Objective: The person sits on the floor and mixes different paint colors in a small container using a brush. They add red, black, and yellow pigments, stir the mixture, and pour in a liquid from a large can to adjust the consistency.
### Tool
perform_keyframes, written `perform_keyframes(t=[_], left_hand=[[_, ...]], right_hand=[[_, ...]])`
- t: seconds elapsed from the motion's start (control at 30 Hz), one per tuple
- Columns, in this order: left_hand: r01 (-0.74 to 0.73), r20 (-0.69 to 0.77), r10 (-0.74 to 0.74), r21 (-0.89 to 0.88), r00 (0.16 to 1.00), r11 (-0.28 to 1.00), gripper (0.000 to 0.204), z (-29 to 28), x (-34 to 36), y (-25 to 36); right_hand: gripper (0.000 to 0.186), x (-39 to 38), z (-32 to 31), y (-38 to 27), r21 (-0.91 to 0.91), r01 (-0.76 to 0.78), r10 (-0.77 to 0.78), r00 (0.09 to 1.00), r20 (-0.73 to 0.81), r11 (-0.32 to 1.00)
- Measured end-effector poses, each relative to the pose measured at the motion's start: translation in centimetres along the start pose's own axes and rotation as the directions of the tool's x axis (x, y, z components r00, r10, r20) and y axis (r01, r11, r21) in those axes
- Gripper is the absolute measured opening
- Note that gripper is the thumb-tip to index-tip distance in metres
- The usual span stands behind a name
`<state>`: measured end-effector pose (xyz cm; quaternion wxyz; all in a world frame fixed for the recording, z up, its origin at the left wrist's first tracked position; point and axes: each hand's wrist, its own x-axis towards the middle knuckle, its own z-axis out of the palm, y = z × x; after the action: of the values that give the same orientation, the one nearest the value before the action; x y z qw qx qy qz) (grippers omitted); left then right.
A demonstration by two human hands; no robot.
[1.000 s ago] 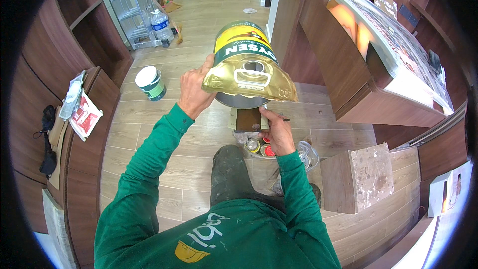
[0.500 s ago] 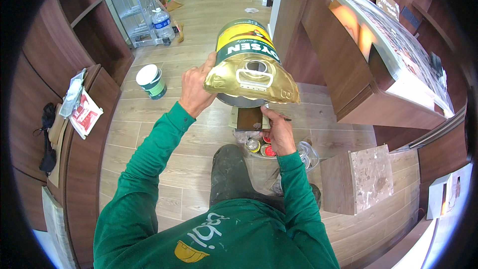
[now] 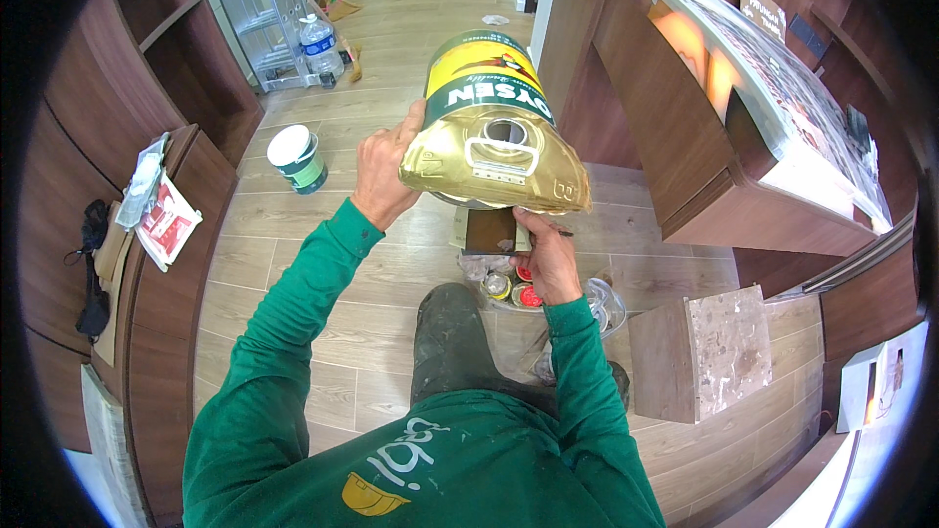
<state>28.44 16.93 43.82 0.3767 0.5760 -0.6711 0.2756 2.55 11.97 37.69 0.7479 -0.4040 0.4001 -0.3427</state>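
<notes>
My left hand [image 3: 386, 166] grips a large green-and-yellow can [image 3: 494, 152] at its left side, tilted with its gold top and handle toward me. Below the can's lower edge, my right hand [image 3: 543, 259] holds a small squarish container [image 3: 487, 233] with dark brown inside. A thin dark item sticks out past those fingers; I cannot make out what it is. The opening of the small container is partly hidden by the can. On the floor underneath are small tins [image 3: 497, 286], red-topped ones among them, on crumpled clear plastic [image 3: 606, 308] beside my leg.
A white-lidded bucket [image 3: 293, 156] stands left. Papers [image 3: 166, 225] lie on the left cabinet [image 3: 166, 352]; a wooden box [image 3: 704, 352] sits right, below a cabinet [image 3: 734, 205]. An aluminium ladder [image 3: 249, 15], water jug [image 3: 320, 49] and broom [image 3: 342, 8] are at the back left.
The large can has shifted slightly right and tipped a little, so less of its dark underside shows above the small container. My left hand has moved slightly with it.
</notes>
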Motion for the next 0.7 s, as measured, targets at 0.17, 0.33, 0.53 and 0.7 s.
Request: perform_keyframes(t=[0.17, 0.33, 0.53, 0.7], left_hand=[[0.006, 0.008, -0.006, 0.002, 1.000, 1.000, 0.075, -0.1, 0.0, 0.0], [-0.007, -0.013, 0.007, -0.008, 1.000, 1.000, 0.074, -0.1, 0.1, 0.0], [-0.001, 0.002, 0.001, -0.001, 1.000, 1.000, 0.075, -0.3, 0.1, 0.0], [-0.009, 0.000, 0.009, -0.005, 1.000, 1.000, 0.075, -0.4, 0.1, -0.1]], right_hand=[[0.031, 0.4, -0.3, 0.2, 0.005, 0.001, -0.001, 1.000, 0.016, 1.000], [0.032, 0.7, -0.6, 0.5, 0.009, 0.006, -0.006, 1.000, 0.025, 1.000], [0.032, 1.2, -0.7, 0.9, 0.025, -0.006, 0.006, 1.000, -0.007, 1.000], [0.033, 1.4, -0.8, 0.9, 0.033, 0.004, -0.004, 1.000, 0.010, 0.999]])
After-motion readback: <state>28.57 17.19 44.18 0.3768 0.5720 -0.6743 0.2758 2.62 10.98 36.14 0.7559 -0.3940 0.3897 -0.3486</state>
